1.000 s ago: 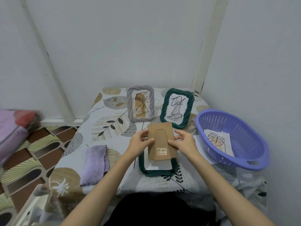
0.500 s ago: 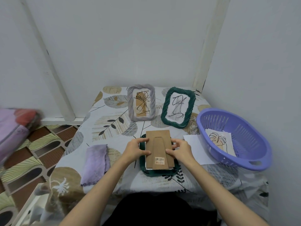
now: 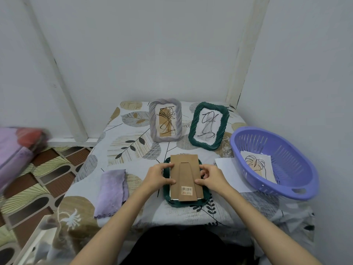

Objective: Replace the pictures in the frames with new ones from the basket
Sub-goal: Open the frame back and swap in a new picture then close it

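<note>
Two white walls behind leaf-print tablecloth, patterned floor left.

Both hands have lowered the brown backing board onto the face-down green frame.

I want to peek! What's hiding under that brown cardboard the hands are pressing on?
Under the brown cardboard back lies a dark green frame, face down, with a strip of white paper showing at the bottom edge. Whatever picture is on that paper is covered.

Soft, even indoor light, faint shadows; wide-angle bending at edges (left side blurred).
</note>
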